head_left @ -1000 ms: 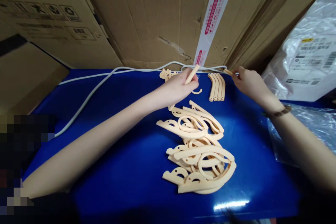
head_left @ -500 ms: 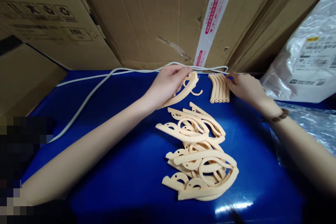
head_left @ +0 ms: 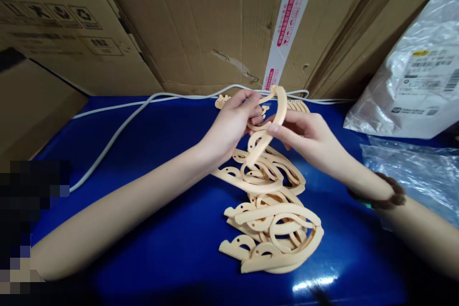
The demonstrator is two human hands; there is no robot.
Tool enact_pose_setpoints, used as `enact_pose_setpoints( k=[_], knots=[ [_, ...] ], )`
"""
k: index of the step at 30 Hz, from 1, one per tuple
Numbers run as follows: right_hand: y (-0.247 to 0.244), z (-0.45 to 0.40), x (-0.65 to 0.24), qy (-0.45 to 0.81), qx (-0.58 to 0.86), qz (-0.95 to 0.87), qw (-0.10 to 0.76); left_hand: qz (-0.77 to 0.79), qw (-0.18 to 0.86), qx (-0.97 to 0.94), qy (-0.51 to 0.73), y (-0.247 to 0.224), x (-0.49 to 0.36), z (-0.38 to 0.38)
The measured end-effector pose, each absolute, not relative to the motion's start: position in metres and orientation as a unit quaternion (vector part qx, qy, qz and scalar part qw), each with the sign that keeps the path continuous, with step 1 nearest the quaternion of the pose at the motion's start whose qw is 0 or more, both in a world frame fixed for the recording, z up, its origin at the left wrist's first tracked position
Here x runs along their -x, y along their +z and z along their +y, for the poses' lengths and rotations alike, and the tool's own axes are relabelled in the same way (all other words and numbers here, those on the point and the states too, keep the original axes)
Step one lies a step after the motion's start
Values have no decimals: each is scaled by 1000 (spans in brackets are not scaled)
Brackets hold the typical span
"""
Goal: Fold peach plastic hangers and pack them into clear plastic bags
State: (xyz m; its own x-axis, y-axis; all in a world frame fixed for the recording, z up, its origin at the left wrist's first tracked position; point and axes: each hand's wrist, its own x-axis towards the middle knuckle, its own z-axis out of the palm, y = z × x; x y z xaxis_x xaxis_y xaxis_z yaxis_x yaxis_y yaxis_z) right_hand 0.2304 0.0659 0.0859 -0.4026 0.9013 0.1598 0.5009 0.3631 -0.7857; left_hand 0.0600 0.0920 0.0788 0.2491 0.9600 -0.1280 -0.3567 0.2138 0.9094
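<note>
A beige folding clothes hanger point(head_left: 281, 105) is held up between my two hands, its arms partly folded round its hook. My left hand point(head_left: 234, 117) pinches the hook side with its fingertips. On the other side, my right hand point(head_left: 308, 136) has thumb and fingers closed on the curved arm. Below them, a pile of similar folded hangers point(head_left: 279, 264) lies loosely overlapped on the blue tabletop point(head_left: 161, 239). Behind my right hand, a row of curved hanger arms point(head_left: 299, 105) shows only its far end.
Small beige pieces point(head_left: 222, 101) lie behind my left hand. A white cable point(head_left: 118, 146) runs along the back and left. Cardboard boxes point(head_left: 201, 24) wall off the far side. At right stand a white plastic parcel point(head_left: 412, 91) and a clear plastic bag point(head_left: 423, 167).
My right hand has left the row of hanger arms, moved left and closed on the hanger. The hanger in my left hand has been lifted and turned, with its arm now facing me.
</note>
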Motion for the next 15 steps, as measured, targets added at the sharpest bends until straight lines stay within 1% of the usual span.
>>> enact_pose_setpoints(
  k=[5, 8, 11, 13, 15],
  knots=[
    [100, 69, -242, 335, 507, -707, 362, 330, 679, -467, 460, 90, -58, 86],
    [109, 77, -258, 266, 529, -718, 366, 367, 660, -501, 422, 98, -56, 85],
    [115, 83, -271, 85, 515, -795, 308, 385, 660, -509, 396, 101, -55, 85],
    [115, 84, -274, -64, 492, -837, 231, 381, 672, -505, 384, 99, -55, 85],
    [111, 84, -275, -180, 474, -849, 150, 382, 683, -501, 369, 97, -53, 86]
  ],
)
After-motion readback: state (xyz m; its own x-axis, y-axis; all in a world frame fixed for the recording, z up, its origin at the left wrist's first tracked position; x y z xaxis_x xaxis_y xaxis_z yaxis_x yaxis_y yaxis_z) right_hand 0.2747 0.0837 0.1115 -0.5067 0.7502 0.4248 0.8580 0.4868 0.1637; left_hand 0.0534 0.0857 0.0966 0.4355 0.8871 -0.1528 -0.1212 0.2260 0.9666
